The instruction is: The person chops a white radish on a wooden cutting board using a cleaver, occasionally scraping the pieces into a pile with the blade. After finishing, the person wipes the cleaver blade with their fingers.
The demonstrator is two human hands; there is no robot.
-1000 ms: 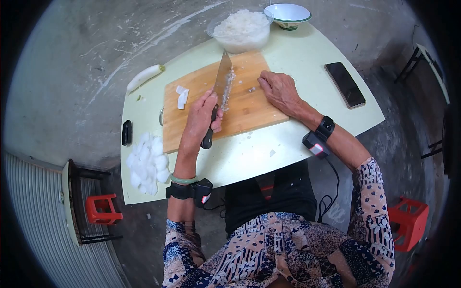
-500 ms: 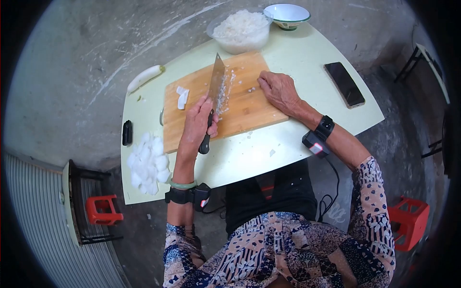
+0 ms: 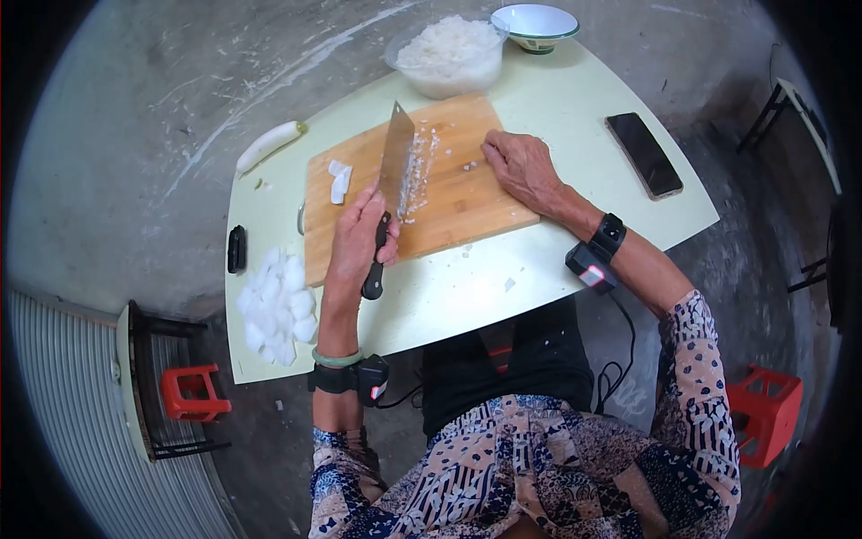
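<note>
Mid-mincing, I judge: my left hand (image 3: 359,238) has its grip closed on the cleaver (image 3: 393,160), blade tilted over the white mince (image 3: 416,172) on the cutting board (image 3: 467,207), upper centre. My right hand (image 3: 523,166) rests flat and empty alongside; the next chop needs it clear.

The cleaver (image 3: 396,153) has a broad steel blade and a dark handle. Its blade points to 12 o'clock and its handle to 7 o'clock, and it is tilted so the flat face shows, with the edge low over the wooden cutting board (image 3: 458,211). A narrow strip of finely minced white vegetable (image 3: 416,175) lies on the board at the blade's 3 o'clock, touching or just beside the edge. Two larger white chunks (image 3: 339,181) sit at its 9 o'clock.
</note>
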